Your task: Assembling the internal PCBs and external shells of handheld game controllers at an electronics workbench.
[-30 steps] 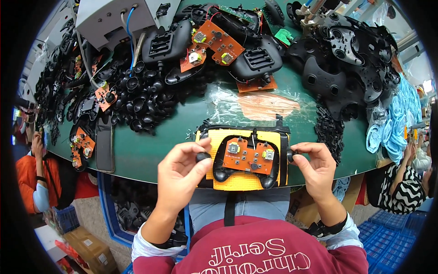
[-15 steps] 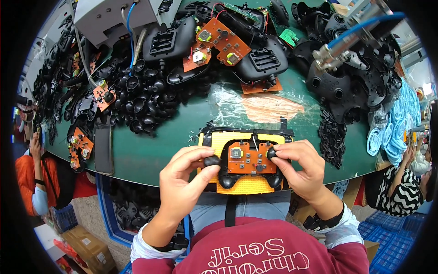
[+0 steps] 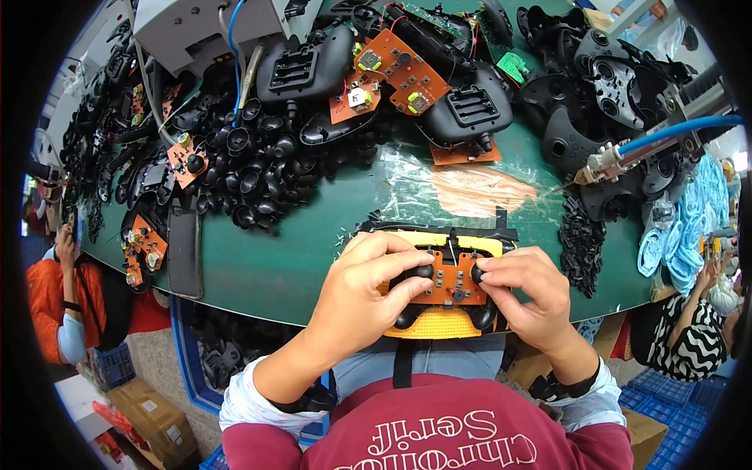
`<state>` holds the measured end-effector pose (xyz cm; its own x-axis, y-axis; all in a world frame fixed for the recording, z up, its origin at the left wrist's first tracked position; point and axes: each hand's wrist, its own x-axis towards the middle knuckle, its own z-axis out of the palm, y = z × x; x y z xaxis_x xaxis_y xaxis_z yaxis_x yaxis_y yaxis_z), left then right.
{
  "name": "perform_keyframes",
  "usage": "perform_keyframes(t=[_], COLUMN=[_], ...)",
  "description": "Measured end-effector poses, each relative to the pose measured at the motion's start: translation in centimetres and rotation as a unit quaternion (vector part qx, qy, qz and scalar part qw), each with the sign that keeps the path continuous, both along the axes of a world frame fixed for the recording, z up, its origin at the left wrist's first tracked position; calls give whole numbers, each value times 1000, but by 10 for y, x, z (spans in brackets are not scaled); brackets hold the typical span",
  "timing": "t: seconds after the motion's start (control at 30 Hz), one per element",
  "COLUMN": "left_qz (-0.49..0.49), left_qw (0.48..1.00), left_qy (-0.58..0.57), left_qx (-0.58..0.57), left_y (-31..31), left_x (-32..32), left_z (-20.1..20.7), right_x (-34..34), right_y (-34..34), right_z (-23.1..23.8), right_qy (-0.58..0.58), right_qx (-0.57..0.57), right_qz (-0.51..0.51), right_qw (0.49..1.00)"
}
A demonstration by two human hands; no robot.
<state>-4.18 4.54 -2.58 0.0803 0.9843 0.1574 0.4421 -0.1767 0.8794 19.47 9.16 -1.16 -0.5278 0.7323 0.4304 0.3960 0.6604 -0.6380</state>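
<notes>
An orange circuit board (image 3: 449, 291) lies in a black game controller shell (image 3: 482, 319), which rests on a yellow textured pad (image 3: 435, 327) at the table's near edge. My left hand (image 3: 362, 291) pinches a black thumbstick cap (image 3: 424, 271) between thumb and fingers, over the board's left side. It hides that side of the board and shell. At the board's right edge, my right hand (image 3: 534, 296) has thumb and forefinger closed on another black thumbstick cap (image 3: 476, 273). Whether either cap is seated on its stick, I cannot tell.
A heap of black caps (image 3: 262, 168) lies at the left, beyond a dark flat slab (image 3: 186, 251). Other controller shells (image 3: 304, 69) and circuit boards (image 3: 403, 70) fill the back. A blue-hosed tool (image 3: 611, 162) hangs at right, near light-blue cables (image 3: 683, 219). Other people sit at both sides.
My left hand has moved right, bringing its cap from beside the shell to over the board's left side. My right hand keeps its cap at the board's right edge. The view has shifted slightly.
</notes>
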Motion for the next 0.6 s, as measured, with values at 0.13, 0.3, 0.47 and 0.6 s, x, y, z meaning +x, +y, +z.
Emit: perform_keyframes(t=[0.13,0.3,0.47,0.6], left_qz=[-9,-3,-14,-3], left_qw=[999,999,996,996], left_qy=[21,46,54,72], left_qx=[40,21,67,53], left_y=[0,-3,-2,-3], left_x=[3,3,5,5], left_z=[5,4,6,11], right_x=[4,2,9,2], right_y=[8,4,14,13], right_z=[5,13,21,25], right_qy=[-25,-4,-101,-95], right_qx=[-47,-127,-61,-78], right_qz=[58,26,67,73], right_qw=[997,992,991,990])
